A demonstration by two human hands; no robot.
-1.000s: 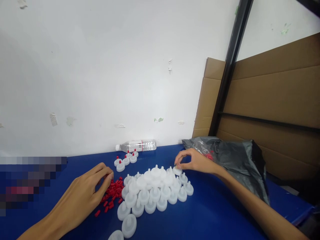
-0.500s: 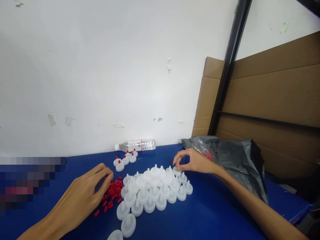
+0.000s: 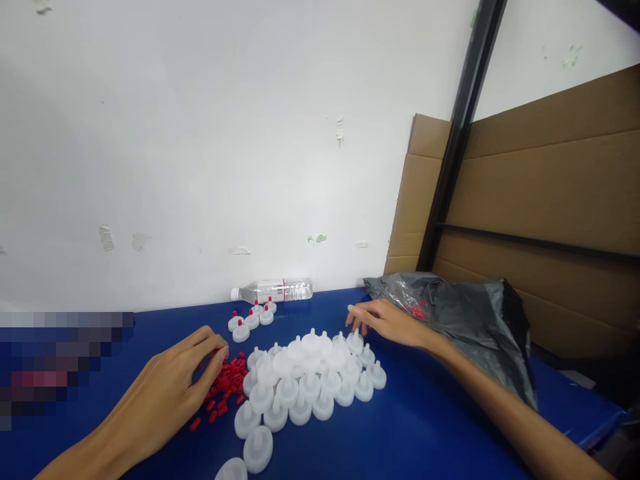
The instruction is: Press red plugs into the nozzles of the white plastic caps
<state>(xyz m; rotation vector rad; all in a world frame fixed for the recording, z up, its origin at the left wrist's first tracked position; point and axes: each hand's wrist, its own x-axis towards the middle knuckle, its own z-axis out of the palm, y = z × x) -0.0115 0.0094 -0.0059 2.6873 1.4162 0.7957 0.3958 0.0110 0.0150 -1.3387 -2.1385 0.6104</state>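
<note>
Translucent white spout caps (image 3: 310,387), round with a short nozzle on top, are spread in a thick cluster on the blue table, some stacked. Left of them lies a heap of small red tip caps (image 3: 230,380). My left hand (image 3: 185,373) rests over the heap's left side, thumb and forefinger pinched together; whatever is between the tips is hidden. Behind the cluster's right end, my right hand (image 3: 383,321) hovers with thumb lifted and fingers apart, holding nothing, close to one spout cap (image 3: 355,343). Several spout caps with red tips (image 3: 241,331) stand farther back.
A clear water bottle (image 3: 275,291) lies on its side against the white wall. At the right, a dark plastic bag (image 3: 470,320) and a clear bag with red pieces (image 3: 407,300) lie on the blue table (image 3: 425,427). Cardboard (image 3: 540,180) and a black post (image 3: 457,127) stand behind.
My right hand has let go of the spout cap at the cluster's back right, and its thumb has lifted away. My left hand stays nearly still over the red heap.
</note>
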